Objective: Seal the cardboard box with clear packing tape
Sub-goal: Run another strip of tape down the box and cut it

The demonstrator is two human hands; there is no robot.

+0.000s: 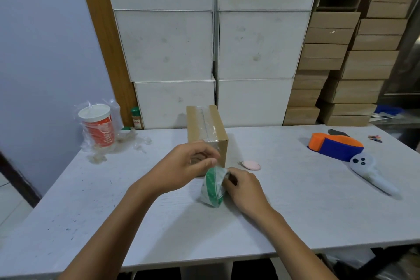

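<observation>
A small cardboard box (pixel 206 134) is seen standing on the white table (pixel 113 200), near its far edge, and is taken here as the landmark. A strip of clear tape is laid along the top of the box and folded down over the face nearest the camera.

Just in front of the box, a roll of clear packing tape (pixel 213 188) with a green core is held upright on its edge, low over the table; whether it touches the surface cannot be told. The right hand (pixel 244 186) is placed at the right side of the roll, its fingers curled against the rim and gripping it. The left hand (pixel 188 166) is positioned between the roll and the near face of the box, with thumb and fingers pinched narrowly together just above the top of the roll; what is pinched cannot be made out, as the tape is transparent.

To the right of the box, close to its near corner, a small pink disc (pixel 251 165) is laid on the table. Farther right, an orange and blue object (pixel 334 145) and a white controller (pixel 368 170) are set down. Well to the left of the box, a red and white cup (pixel 98 125) is wrapped in a clear plastic bag. Behind the box, 2 columns of white cartons (pixel 216 41) are stacked.
</observation>
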